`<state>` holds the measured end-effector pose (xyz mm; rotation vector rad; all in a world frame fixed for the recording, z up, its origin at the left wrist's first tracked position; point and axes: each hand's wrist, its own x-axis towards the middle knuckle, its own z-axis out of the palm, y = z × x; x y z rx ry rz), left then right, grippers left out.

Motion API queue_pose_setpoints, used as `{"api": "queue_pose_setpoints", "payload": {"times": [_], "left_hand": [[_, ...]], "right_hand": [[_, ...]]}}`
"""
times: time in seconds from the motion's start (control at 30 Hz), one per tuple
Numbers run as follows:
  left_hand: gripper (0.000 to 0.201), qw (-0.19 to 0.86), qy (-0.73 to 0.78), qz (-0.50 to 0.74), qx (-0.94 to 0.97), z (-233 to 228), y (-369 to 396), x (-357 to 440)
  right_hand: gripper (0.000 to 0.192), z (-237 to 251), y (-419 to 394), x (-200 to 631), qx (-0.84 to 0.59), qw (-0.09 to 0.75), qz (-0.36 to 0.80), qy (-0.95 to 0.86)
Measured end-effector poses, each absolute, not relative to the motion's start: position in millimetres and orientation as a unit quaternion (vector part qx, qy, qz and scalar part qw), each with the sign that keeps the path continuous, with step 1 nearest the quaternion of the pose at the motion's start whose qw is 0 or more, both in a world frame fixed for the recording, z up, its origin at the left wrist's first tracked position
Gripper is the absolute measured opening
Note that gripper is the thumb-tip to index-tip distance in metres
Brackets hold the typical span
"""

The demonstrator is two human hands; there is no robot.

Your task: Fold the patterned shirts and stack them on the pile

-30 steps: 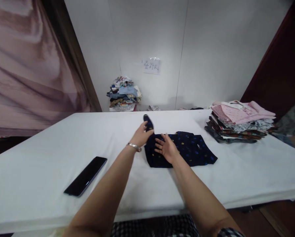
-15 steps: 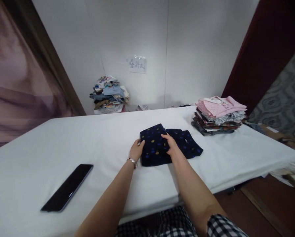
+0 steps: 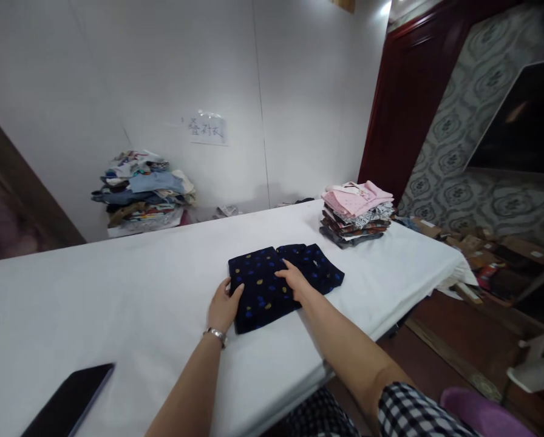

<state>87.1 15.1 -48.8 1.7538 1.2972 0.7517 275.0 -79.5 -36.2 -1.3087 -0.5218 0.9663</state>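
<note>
A dark navy shirt (image 3: 260,297) with blue and yellow spots lies partly folded on the white-covered table (image 3: 163,291). Its left part is a flat, doubled rectangle, and a single layer with a small white mark spreads to the right. My left hand (image 3: 224,306), with a silver bracelet at the wrist, grips the left edge, thumb on top and fingertips partly hidden at the side. My right hand (image 3: 294,280) holds the right edge of the folded part; its thumb and forefinger lie on the cloth and the other fingers are hidden underneath.
A stack of folded clothes (image 3: 356,215), pink on top, stands at the table's back right. Behind the table on the left is a messy clothes pile (image 3: 142,191). A black phone-like slab (image 3: 69,400) lies front left. A paper sign (image 3: 208,128) hangs on the wall.
My view has turned to the right, so everything sits further left in the picture. Both hands stay on the shirt, whose folded part now lies flatter on the table.
</note>
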Motion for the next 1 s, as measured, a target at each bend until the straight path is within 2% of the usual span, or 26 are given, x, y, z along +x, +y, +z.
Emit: {"api": "queue_pose_setpoints", "payload": {"times": [0.07,0.2,0.4,0.6,0.83,1.0], "left_hand": [[0.059,0.428,0.512,0.301,0.682,-46.3,12.3,87.5],[0.058,0.442,0.508,0.309,0.672,-42.6,7.9,88.5],[0.051,0.398,0.513,0.287,0.704,-41.1,5.1,90.1],[0.052,0.361,0.520,0.267,0.726,-35.8,-1.6,91.7],[0.055,0.357,0.518,0.263,0.732,-38.8,-1.4,93.0],[0.056,0.326,0.507,0.253,0.757,-36.7,-4.4,97.0]], "right_hand": [[0.077,-34.6,-80.9,276.2,-0.581,0.658,0.435,-0.201],[0.074,-33.7,-82.7,283.6,-0.640,0.634,0.380,-0.211],[0.070,-38.9,-81.2,290.5,-0.676,0.617,0.306,-0.263],[0.068,-37.1,-85.0,290.6,-0.709,0.584,0.298,-0.258],[0.069,-46.5,-93.3,298.6,-0.692,0.607,0.290,-0.261],[0.059,-54.7,-100.7,303.3,-0.680,0.633,0.268,-0.254]]}}
